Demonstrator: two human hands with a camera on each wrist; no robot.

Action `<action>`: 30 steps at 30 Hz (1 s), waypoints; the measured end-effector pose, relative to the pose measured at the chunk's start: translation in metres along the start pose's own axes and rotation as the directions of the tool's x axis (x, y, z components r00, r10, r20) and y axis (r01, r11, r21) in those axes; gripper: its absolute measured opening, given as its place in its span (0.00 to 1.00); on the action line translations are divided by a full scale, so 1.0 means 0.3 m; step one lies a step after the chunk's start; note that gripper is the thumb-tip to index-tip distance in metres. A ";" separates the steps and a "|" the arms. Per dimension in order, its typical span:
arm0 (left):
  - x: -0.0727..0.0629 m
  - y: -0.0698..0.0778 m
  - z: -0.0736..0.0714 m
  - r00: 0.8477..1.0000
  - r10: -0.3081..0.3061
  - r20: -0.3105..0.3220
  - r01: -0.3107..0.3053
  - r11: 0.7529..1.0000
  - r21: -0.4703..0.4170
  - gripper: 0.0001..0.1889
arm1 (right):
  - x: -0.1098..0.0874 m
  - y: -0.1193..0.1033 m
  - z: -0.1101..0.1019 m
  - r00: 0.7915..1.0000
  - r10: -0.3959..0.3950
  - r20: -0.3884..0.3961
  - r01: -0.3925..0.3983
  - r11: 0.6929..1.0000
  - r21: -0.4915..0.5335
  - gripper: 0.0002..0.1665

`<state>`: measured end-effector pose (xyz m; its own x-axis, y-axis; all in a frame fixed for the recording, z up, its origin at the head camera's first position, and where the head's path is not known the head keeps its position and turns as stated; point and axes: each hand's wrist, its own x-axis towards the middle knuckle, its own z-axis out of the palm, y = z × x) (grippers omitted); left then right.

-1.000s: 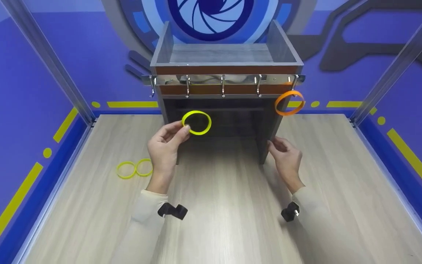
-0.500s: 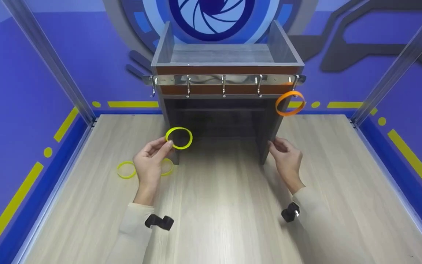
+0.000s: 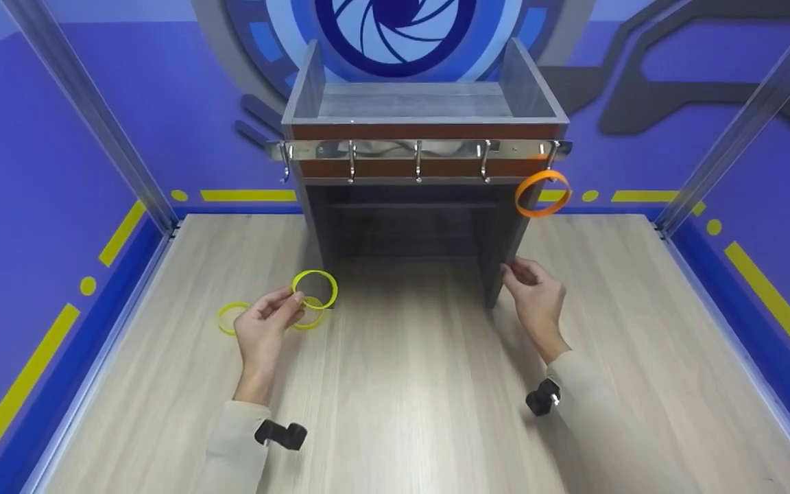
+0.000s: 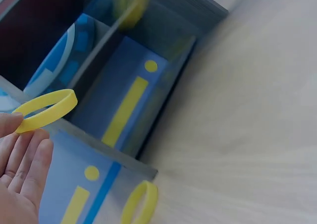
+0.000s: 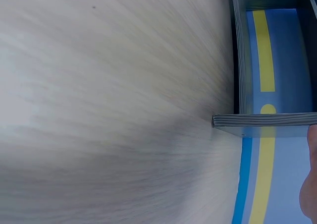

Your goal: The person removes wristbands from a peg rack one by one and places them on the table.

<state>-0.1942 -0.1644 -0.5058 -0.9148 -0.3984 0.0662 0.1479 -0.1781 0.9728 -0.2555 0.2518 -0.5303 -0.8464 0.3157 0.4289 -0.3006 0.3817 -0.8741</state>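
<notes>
Head view: the left hand pinches a yellow wristband between thumb and forefinger, holding it up just in front of the left front leg of the wooden rack. The band is off the table, above a second yellow band that the hand partly covers; a third yellow band lies just left of the hand, its right edge hidden behind the knuckles. The right hand rests against the rack's right front leg, fingers curled loosely near the panel edge; whether they actually grip it cannot be told. An orange wristband hangs from the rightmost hook of the metal hook rail; the other four hooks are bare.

Open table lies between the two hands and toward the viewer. To the left, the table runs to a blue border strip, and the two lying bands sit well inside it.

The left wrist view shows the held band edge-on at the fingertips, with the rack's panel edges behind and one lying band cut off at the bottom of the frame. A yellow smear at the top is too blurred to identify. The right wrist view is mostly blurred table grain, with the end of a rack panel and only a sliver of the right hand at the right edge.
</notes>
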 end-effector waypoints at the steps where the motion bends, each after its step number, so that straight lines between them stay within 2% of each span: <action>1: 0.000 -0.005 -0.008 1.000 -0.012 0.000 0.012 1.000 0.005 0.13 | 0.001 0.001 0.000 1.000 0.001 -0.002 -0.001 1.000 -0.002 0.09; 10: -0.015 -0.055 -0.085 0.996 -0.091 0.005 0.090 0.989 0.119 0.14 | -0.007 0.003 -0.002 0.999 0.029 0.015 -0.028 1.000 -0.013 0.11; 15: -0.027 -0.092 -0.120 0.990 -0.144 0.000 0.143 0.981 0.135 0.14 | -0.008 0.001 -0.003 0.999 0.044 0.015 -0.044 0.999 -0.010 0.11; 23: -0.038 -0.129 -0.149 0.979 -0.205 0.002 0.203 0.969 0.143 0.14 | -0.010 -0.003 -0.006 0.998 0.058 0.023 -0.058 0.998 -0.004 0.12; 30: -0.046 -0.149 -0.163 0.973 -0.230 0.004 0.227 0.961 0.155 0.15 | -0.009 -0.002 -0.002 0.999 0.051 0.018 -0.051 0.999 -0.007 0.11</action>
<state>-0.1697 -0.1950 -0.5610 -0.9257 -0.3433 -0.1588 -0.1237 -0.1222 0.9848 -0.2529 0.2512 -0.5307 -0.8682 0.3192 0.3799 -0.2543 0.3712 -0.8930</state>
